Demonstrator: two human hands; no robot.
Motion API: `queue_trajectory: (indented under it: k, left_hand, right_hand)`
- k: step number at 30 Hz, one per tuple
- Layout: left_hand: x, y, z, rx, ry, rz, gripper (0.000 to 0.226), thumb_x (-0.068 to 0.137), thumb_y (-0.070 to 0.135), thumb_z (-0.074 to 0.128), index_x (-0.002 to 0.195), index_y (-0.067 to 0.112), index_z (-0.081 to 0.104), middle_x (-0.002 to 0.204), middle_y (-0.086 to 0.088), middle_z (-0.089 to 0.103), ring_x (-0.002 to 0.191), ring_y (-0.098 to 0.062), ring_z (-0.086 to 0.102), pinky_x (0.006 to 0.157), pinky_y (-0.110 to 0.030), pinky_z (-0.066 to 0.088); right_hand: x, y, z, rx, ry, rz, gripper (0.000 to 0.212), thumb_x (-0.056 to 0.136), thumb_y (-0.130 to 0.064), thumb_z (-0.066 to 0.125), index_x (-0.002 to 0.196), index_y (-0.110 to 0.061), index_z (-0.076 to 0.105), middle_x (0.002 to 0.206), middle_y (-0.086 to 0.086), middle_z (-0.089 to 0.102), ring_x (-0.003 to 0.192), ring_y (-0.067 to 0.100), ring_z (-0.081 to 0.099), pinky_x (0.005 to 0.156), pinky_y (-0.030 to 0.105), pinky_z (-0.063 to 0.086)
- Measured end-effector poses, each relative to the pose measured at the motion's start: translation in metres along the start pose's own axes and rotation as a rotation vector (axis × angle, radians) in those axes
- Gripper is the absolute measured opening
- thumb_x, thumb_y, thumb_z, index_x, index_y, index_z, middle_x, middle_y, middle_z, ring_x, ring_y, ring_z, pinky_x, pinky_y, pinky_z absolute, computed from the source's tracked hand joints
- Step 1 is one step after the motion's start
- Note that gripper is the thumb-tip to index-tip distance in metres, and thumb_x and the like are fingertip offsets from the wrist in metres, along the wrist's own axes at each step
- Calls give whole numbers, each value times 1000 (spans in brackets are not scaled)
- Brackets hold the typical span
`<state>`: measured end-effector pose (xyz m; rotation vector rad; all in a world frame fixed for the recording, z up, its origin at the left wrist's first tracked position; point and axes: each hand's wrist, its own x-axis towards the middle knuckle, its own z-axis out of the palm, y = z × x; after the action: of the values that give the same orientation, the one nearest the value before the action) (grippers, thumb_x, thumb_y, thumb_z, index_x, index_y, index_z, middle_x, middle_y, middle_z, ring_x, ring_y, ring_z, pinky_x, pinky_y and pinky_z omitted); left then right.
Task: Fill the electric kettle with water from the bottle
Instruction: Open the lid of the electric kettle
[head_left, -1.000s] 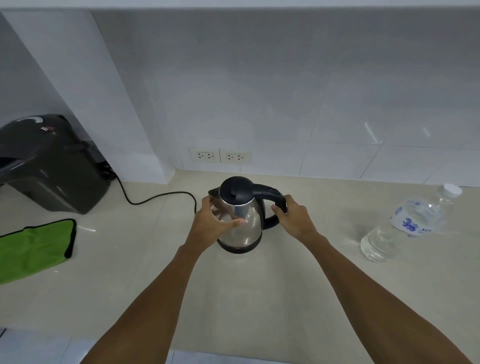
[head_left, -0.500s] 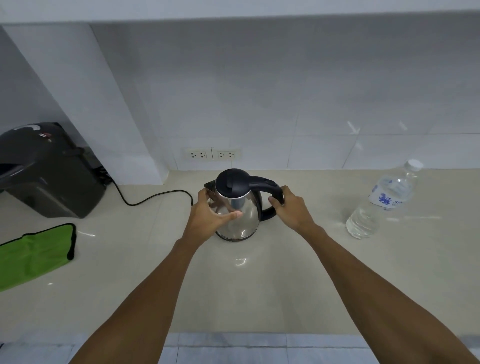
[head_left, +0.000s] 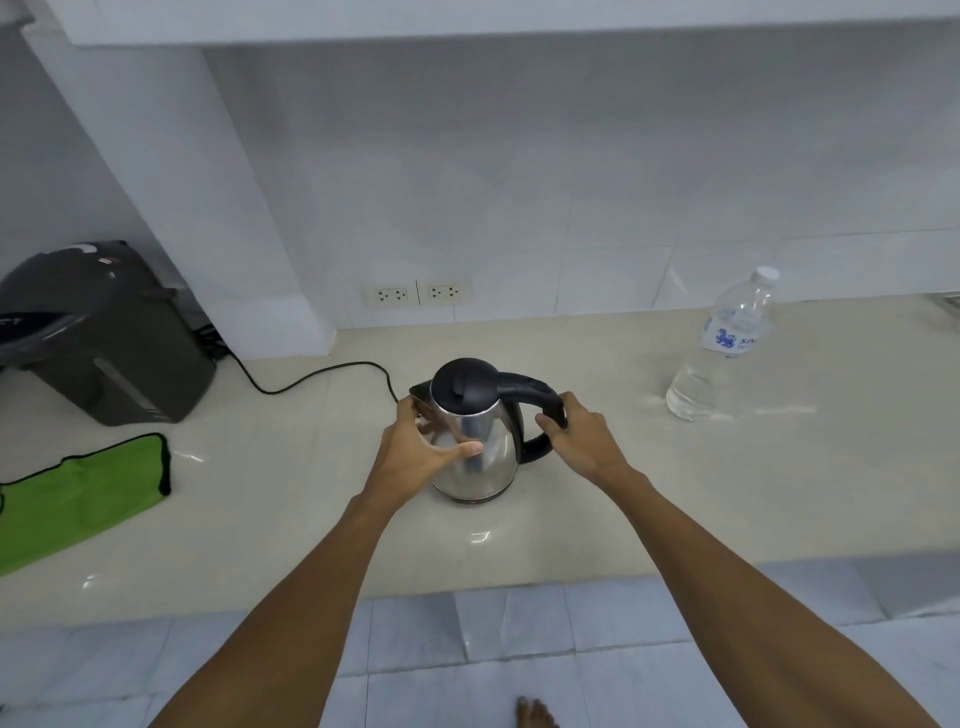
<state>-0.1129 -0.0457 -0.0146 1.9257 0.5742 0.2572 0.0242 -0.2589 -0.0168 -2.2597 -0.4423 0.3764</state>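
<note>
Head view: both hands stay clamped on the kettle (head_left: 475, 441) mid-bench, left hand (head_left: 421, 457) cupping steel, right hand (head_left: 582, 441) gripping the handle; lid shut, bottle (head_left: 722, 353) untouched near the right end.

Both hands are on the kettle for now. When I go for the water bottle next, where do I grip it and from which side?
Take the water bottle around its clear body below the blue label, coming in from its left with the right hand. It stands upright, capped, alone on the counter to the right of the kettle, so that side is unobstructed. The round body likely suits a wrap-around grip; the narrow neck gives less control.
</note>
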Motion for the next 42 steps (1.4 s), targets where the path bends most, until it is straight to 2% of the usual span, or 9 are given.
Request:
queue_trajectory:
  k: [9, 15, 23, 28, 33, 35, 37, 39, 42]
  left_hand:
    - [-34, -25, -5, -1, -14, -26, 97, 66, 39, 102, 142, 23, 44, 133, 8, 60, 122, -13, 60, 98, -25, 49]
    - [-42, -36, -1, -3, -12, -49, 99, 65, 40, 103, 142, 22, 44, 135, 6, 61, 120, -11, 60, 97, -25, 49]
    - [-39, -35, 9, 27, 5, -57, 103, 64, 45, 102, 145, 22, 42, 135, 9, 58, 119, -10, 58, 97, -25, 48]
    - [-37, -36, 12, 37, 4, -63, 110, 62, 49, 102, 149, 25, 39, 134, 13, 54, 122, -10, 58, 100, -28, 50]
    - [-35, -35, 11, 42, 1, -81, 109, 59, 48, 103, 145, 28, 39, 131, 17, 52, 123, -12, 58, 103, -32, 52]
    - [-35, -33, 12, 33, 2, -86, 108, 60, 44, 104, 144, 27, 39, 132, 17, 51, 123, -11, 57, 102, -30, 50]
    - [-34, -33, 12, 13, -8, -102, 109, 60, 41, 105, 145, 26, 38, 135, 15, 51, 123, -11, 55, 100, -28, 48]
    - [-34, -33, 11, -5, -20, -110, 107, 59, 40, 105, 142, 30, 37, 135, 14, 52, 124, -11, 54, 97, -24, 46]
    - [-34, -31, 11, -35, -19, -113, 106, 58, 38, 106, 138, 35, 36, 132, 15, 54, 122, -9, 53, 86, -13, 43]
  right_hand:
    - [-34, 9, 24, -18, -15, 25, 27, 102, -38, 55, 117, -16, 53, 90, 5, 64, 83, 25, 62, 68, 33, 45]
    - [-40, 14, 28, -34, -39, 19, 25, 103, -35, 55, 117, -15, 53, 90, 6, 64, 80, 22, 62, 62, 22, 43]
    - [-31, 26, 26, 16, -73, 35, 25, 102, -36, 56, 119, -18, 53, 96, 7, 66, 92, 28, 66, 82, 40, 55]
    - [-27, 33, 20, 59, -108, 34, 31, 100, -41, 58, 124, -23, 53, 110, 8, 68, 103, 25, 65, 86, 36, 52]
    - [-15, 26, -11, -15, -414, 97, 59, 94, -31, 61, 147, -22, 37, 144, 4, 54, 124, 23, 57, 100, 35, 45]
    - [-8, 13, -23, -46, -377, 70, 65, 96, -30, 56, 154, -18, 31, 156, 5, 43, 139, 24, 46, 105, 32, 38]
    - [-3, -9, -27, -81, -274, -7, 58, 100, -30, 50, 154, -15, 34, 158, 5, 41, 144, 24, 41, 111, 34, 35]
    - [-2, -33, -22, -109, -182, -104, 51, 102, -33, 48, 149, -16, 41, 153, 5, 48, 142, 24, 43, 114, 38, 36]
    - [-8, -67, 2, -225, -114, -248, 50, 99, -48, 49, 142, -21, 48, 142, 4, 56, 133, 26, 49, 106, 45, 43]
